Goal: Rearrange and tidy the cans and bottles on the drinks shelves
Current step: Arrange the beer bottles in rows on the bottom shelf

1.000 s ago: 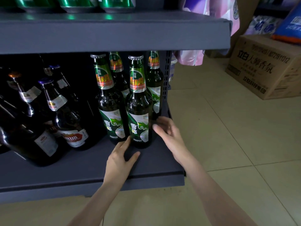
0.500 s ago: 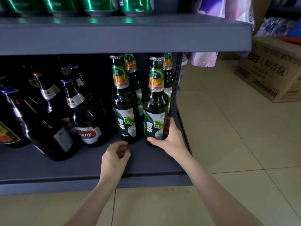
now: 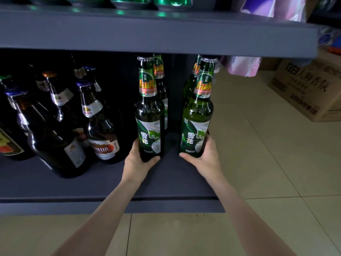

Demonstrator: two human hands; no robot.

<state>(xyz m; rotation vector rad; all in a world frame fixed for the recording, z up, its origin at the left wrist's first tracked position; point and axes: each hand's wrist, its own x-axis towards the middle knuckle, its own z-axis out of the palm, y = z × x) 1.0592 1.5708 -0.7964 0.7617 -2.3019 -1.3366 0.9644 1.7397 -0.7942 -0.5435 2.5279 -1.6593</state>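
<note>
Two green beer bottles with green-and-white labels stand upright near the right end of the lower grey shelf (image 3: 88,183). My left hand (image 3: 137,163) grips the base of the left green bottle (image 3: 149,115). My right hand (image 3: 206,157) grips the base of the right green bottle (image 3: 198,115), which sits at the shelf's right edge. A gap separates the two. Behind each stands another green bottle, mostly hidden. Several dark brown bottles (image 3: 99,126) with silver neck foil crowd the left part of the shelf.
The upper grey shelf (image 3: 166,34) overhangs close above the bottle caps and carries green cans (image 3: 132,0). A cardboard box (image 3: 310,89) stands on the tiled floor (image 3: 267,154) at the right. Pink and purple packets (image 3: 241,65) hang beyond the shelf end.
My left hand has moved from the shelf surface onto the left green bottle. The two front green bottles, side by side before, now stand apart, the right one shifted to the shelf's end.
</note>
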